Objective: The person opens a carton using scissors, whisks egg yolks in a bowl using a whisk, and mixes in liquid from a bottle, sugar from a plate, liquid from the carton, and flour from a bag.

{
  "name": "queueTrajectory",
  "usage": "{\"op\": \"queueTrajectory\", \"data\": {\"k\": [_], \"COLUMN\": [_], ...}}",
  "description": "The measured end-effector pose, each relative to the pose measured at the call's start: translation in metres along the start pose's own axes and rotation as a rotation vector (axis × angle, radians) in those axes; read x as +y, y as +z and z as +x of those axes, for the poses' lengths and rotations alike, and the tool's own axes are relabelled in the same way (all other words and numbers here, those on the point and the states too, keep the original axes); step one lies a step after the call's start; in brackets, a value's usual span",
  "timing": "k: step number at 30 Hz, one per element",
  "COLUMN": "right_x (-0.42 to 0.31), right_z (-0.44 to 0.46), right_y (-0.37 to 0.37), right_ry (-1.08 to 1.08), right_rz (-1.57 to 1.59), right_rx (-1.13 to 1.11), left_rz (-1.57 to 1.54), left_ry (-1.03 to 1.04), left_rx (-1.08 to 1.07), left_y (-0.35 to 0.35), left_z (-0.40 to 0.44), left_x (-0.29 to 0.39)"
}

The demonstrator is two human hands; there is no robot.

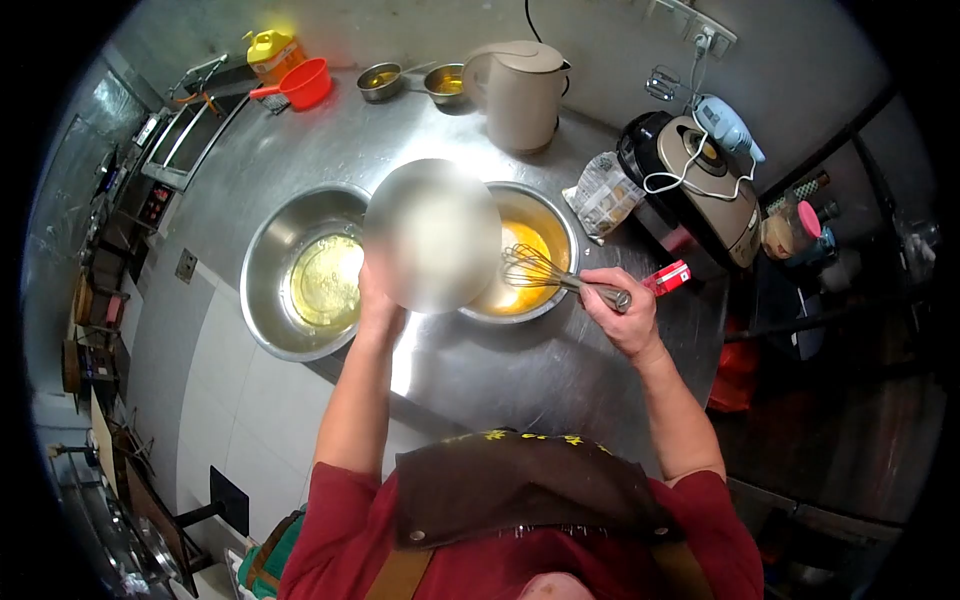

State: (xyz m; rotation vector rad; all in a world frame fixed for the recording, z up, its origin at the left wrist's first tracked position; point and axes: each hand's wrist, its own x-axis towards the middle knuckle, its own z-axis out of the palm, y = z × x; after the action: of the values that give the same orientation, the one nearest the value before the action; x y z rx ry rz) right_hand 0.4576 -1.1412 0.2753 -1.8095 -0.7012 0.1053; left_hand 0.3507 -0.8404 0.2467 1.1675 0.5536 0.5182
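Note:
My left hand [378, 292] grips the side of a round bowl [432, 235] with pale contents; the bowl is blurred and hides most of my fingers. It is held above the gap between two large metal bowls and overlaps the rims of both. The left metal bowl [262, 300] holds a clear yellowish liquid. In the right metal bowl [572, 225] lie orange-yellow liquid and some white stuff. My right hand [625, 310] is closed around the handle of a wire whisk [540, 268], whose wires are in the right metal bowl.
Behind stand a beige kettle [524, 95], two small metal bowls, a red scoop [305, 84] and a yellow jug [272, 55]. To the right are a plastic bag [606, 195], a cooker [690, 180] with a blue hand mixer [728, 125], and a red packet [668, 278].

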Motion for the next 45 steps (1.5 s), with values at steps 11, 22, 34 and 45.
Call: {"op": "queueTrajectory", "data": {"k": [11, 22, 34, 45], "right_x": [0.001, -0.002, 0.011, 0.019], "right_z": [0.002, 0.011, 0.038, 0.035], "right_y": [0.001, 0.004, -0.007, 0.006], "right_ry": [-0.036, -0.168, 0.155, -0.146], "right_rz": [-0.039, -0.082, 0.155, -0.051], "right_rx": [0.026, -0.077, -0.112, -0.102], "left_rz": [0.074, -0.023, -0.334, -0.573], "left_ry": [0.029, -0.085, -0.294, -0.385], "left_rx": [0.049, 0.068, 0.024, -0.102], "left_y": [-0.002, -0.013, -0.014, 0.014], "left_z": [0.011, 0.007, -0.004, 0.012], "left_x": [0.0, 0.005, 0.004, -0.023]}}
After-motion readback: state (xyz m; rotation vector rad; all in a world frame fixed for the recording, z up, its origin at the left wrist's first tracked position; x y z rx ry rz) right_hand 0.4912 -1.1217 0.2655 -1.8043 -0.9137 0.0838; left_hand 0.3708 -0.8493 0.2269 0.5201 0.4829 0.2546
